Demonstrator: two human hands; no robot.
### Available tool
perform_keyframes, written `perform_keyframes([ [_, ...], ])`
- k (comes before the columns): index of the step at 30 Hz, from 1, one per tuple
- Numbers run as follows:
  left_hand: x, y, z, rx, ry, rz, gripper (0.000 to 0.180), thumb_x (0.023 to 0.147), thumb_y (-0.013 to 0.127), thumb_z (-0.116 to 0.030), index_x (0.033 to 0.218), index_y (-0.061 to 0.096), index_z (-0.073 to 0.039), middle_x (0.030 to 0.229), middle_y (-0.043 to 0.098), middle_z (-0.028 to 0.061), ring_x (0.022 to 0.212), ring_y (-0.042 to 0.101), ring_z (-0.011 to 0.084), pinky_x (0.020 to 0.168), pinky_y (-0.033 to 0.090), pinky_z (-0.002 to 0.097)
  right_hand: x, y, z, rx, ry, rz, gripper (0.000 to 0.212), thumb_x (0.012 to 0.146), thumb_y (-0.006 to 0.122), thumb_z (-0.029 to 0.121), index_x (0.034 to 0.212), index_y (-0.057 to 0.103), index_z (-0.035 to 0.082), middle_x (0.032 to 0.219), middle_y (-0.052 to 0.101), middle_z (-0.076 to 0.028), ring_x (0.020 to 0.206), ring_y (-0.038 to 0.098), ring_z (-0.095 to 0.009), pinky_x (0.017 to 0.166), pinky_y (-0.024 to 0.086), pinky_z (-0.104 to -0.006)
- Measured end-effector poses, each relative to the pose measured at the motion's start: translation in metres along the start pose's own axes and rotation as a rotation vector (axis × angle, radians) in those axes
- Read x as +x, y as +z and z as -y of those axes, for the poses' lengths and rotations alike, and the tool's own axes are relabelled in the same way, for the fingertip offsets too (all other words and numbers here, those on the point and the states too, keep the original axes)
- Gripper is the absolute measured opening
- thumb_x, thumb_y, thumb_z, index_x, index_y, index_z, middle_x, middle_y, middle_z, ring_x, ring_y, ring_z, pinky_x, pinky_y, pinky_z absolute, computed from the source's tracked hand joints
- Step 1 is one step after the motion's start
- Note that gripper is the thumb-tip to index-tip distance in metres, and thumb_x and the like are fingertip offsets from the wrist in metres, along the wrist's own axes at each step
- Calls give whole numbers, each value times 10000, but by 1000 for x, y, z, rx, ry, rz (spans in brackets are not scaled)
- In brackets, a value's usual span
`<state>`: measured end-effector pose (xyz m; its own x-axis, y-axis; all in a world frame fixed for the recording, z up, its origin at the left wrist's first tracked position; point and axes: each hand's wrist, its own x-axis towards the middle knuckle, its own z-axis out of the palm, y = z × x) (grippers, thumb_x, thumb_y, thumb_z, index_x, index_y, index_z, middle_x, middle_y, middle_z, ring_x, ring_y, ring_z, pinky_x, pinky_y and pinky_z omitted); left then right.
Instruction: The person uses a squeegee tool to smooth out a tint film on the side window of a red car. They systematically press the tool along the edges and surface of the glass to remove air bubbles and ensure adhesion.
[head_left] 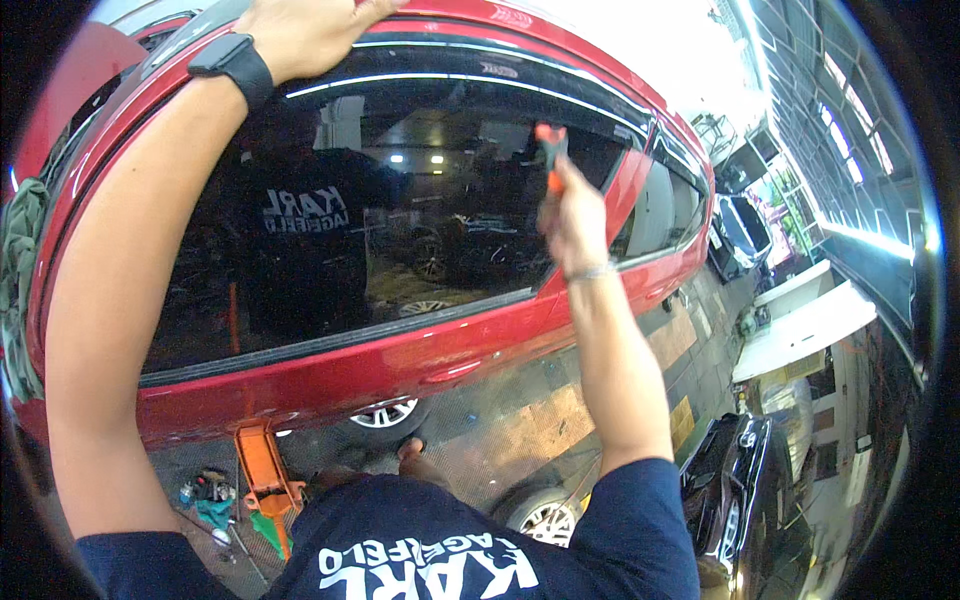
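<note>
My left hand point(305, 38) lies at the roof edge of a red car point(420, 352), thumb stretched out; the other fingertips run out of the picture at the top. On that wrist sits a dark watch point(232, 68). My right hand point(578, 218), slightly blurred, is closed round a small orange-and-grey hand tool point(553, 158). Its orange end points up in front of the car's dark side window point(440, 200). I cannot tell whether the tool touches the glass, nor its exact kind. My shirt and the workshop lights are mirrored in the window.
An orange floor jack point(265, 462) stands below the car beside a small heap of tools point(210, 490). A loose wheel point(545, 515) is on the floor near me. To the right stands a black car point(728, 490). Green cloth point(22, 250) hangs at the far left.
</note>
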<state>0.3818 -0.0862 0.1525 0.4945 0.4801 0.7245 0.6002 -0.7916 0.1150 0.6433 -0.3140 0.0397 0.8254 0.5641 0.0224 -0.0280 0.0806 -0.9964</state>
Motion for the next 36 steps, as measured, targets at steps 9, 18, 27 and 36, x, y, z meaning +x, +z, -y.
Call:
perform_keyframes([
  [9,-8,-9,-6,38,-18,-13,673,1016,427,-537,1349,531,38,1364,559,264,1307,502,399,1126,360,467,-30,-4,-32,-41,160,12,349,1002,597,421,759,519,185,549,344,82,422,320,-80,426,232,-263],
  [18,-5,-9,-8,-13,-38,0,645,1000,468,-524,1336,546,21,1350,572,249,1317,497,385,1116,369,467,18,20,17,71,58,101,349,1004,590,424,771,519,174,546,342,77,450,299,-85,464,245,-291],
  [27,-3,-8,-1,5,-38,-5,640,995,482,-522,1354,531,5,1358,564,239,1298,508,393,1099,375,489,-3,18,9,105,59,107,339,1003,597,387,748,511,180,543,336,81,432,302,-79,437,239,-270],
  [36,-8,-16,-7,18,-36,4,678,995,456,-556,1352,527,16,1377,551,250,1308,493,413,1097,373,505,-52,4,-48,18,181,8,315,998,605,385,763,549,183,541,351,78,395,326,-84,398,231,-262],
])
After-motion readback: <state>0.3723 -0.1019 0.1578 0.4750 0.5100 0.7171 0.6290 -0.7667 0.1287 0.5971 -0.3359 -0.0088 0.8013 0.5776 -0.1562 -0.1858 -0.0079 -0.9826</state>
